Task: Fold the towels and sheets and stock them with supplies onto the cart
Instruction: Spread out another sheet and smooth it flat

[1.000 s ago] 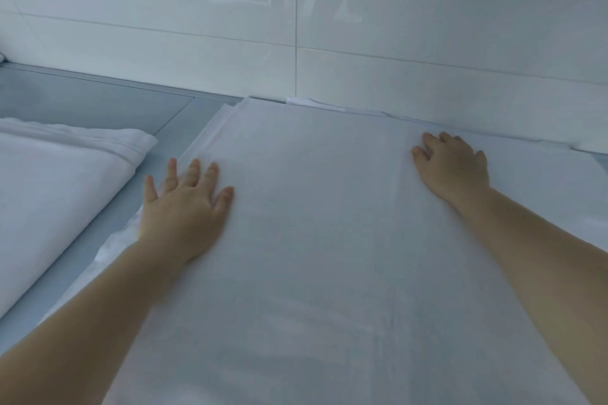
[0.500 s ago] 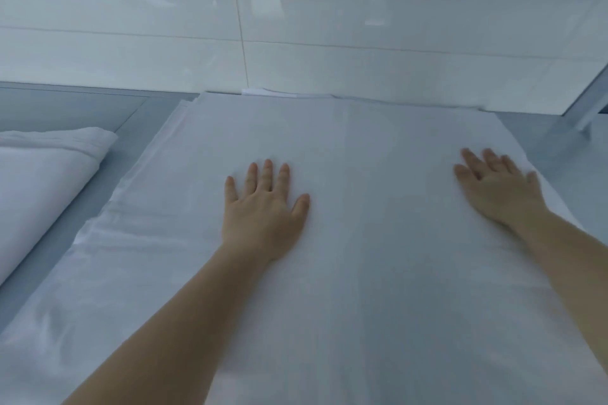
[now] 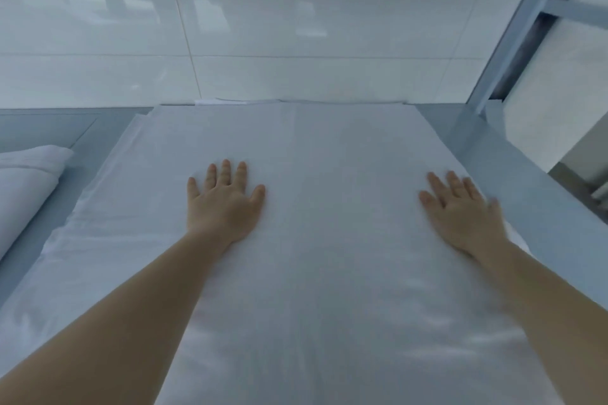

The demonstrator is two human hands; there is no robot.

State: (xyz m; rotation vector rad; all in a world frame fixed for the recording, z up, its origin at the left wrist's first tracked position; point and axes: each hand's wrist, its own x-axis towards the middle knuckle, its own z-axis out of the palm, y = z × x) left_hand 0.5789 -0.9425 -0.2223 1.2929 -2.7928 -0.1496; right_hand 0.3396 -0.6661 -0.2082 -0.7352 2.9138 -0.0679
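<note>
folded linen (image 3: 23, 184) far L on table (image 3: 487, 154) | L hand (image 3: 223, 207) flat, fingers spread, on sheet (image 3: 329, 240) | sheet centre of table, long axis near-to-far, far edge at wall | R hand (image 3: 460, 217) flat near sheet's R edge

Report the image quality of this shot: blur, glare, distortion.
Head view: the right hand is smeared by motion blur at its outer edge, while the left hand is fairly sharp; soft window-like reflections glare on the glossy wall tiles; wide-angle distortion splays the metal frame and stretches the forearms; the white sheet looks flat, bluish, with almost no shadows.
</note>
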